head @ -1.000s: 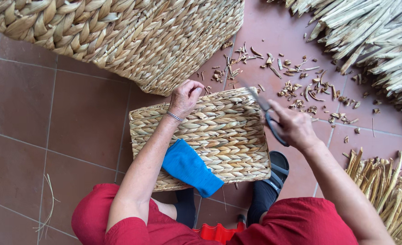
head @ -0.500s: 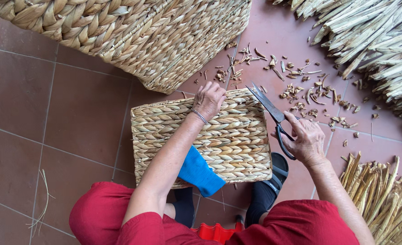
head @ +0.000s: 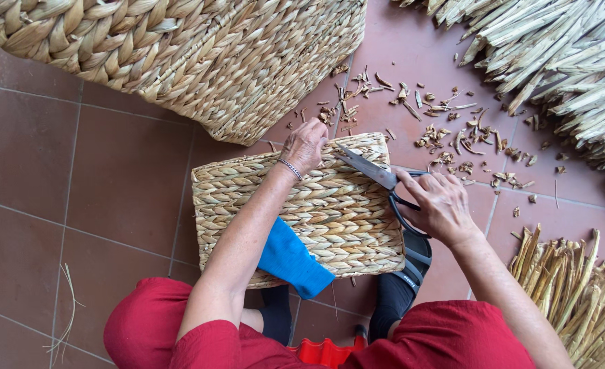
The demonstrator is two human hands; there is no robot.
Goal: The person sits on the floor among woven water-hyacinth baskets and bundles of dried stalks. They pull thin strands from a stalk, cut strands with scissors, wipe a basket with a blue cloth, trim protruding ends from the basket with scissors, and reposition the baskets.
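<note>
A small rectangular woven straw basket lies flat on my lap, its braided side up. My left hand presses on its far edge, fingers curled over the rim, a thin bracelet at the wrist. My right hand grips black-handled scissors; their grey blades point left across the basket's far right corner, close to my left hand. A blue cloth lies under my left forearm on the basket's near edge.
A big woven basket fills the far left. Cut straw scraps litter the red tiled floor. Bundles of dried stalks lie at the far right and near right. A red stool edge shows below.
My right hand has swung the scissors from beyond the basket's right corner inward, so the blades now lie over the basket near my left hand. My left hand stays on the far edge.
</note>
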